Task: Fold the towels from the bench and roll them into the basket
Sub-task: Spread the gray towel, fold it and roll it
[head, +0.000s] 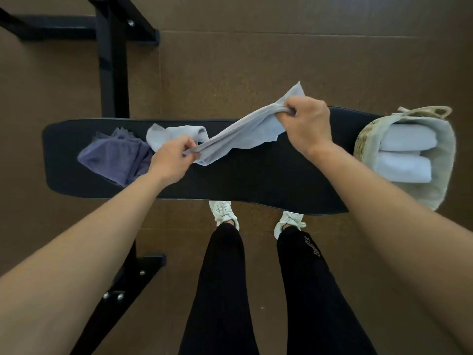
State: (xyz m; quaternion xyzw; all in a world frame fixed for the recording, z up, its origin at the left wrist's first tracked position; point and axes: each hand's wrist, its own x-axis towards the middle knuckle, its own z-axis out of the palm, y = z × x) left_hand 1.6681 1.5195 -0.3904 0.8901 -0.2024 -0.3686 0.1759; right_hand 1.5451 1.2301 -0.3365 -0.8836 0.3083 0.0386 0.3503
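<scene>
**A:** Entry one, the bench?

**B:** Bench (256,175): black padded top, running left to right in front of the person. Black metal frame (112,73) beyond it and below it at the left.

**A:** Towels on it?

**B:** Purple towel (115,157): crumpled, lying at the left end. Pale blue towel (245,129): bunched into a strip and held taut between both hands above the middle of the bench, one corner sticking up past the right hand. Pale blue heap (176,135): on the bench just beside the purple towel (part of the held towel or a separate one, I cannot tell).

**A:** Hands?

**B:** Left hand (172,160): fingers and thumb pinching the lower end of the strip, low over the bench, near the heap. Right hand (307,124): fingers curled tight round the upper end, raised higher, over the far edge of the bench.

**A:** Basket?

**B:** Basket (366,139): woven, with a pale cloth lining (435,185), standing on the right end of the bench. Contents: two white rolled towels (407,138), lying side by side and touching.

**A:** Remainder?

**B:** Brown floor (256,60). The person's black trousers (220,290) and white shoes (222,211), toes at the near edge of the bench.
</scene>
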